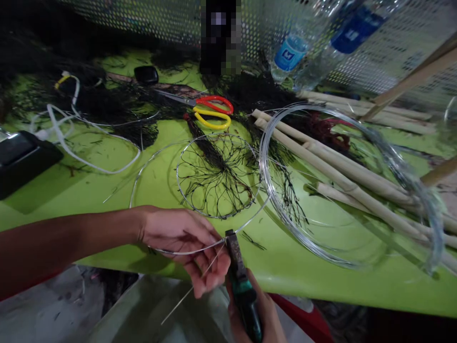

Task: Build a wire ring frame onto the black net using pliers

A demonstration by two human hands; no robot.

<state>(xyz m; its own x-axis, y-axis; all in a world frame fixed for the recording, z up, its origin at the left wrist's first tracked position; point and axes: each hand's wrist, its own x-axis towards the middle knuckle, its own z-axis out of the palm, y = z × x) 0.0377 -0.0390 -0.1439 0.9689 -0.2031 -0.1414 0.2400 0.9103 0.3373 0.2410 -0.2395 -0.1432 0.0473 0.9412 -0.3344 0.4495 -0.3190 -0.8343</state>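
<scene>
My left hand [187, 240], palm turned up with fingers bent, holds a thin metal wire [203, 249] shaped into a large loop. A straight tail of wire slants down past its fingertips. My right hand [266, 309] is wrapped around the dark green handles of a pair of pliers [233, 252]. The jaws of the pliers meet the wire just beside my left fingertips. Behind the hands lies a wire ring [177, 169] with dark netting [223, 166] tied across it. To the right is a big coil of silvery wire [266, 176].
Scissors [214, 112] with red and yellow handles lie behind the ring. Bamboo sticks [342, 176] run under the coil at right. A black box [26, 157] and white cord [60, 136] occupy the left. Water bottles [291, 52] stand against the perforated backing. Dark netting lies across the back of the green table [303, 281].
</scene>
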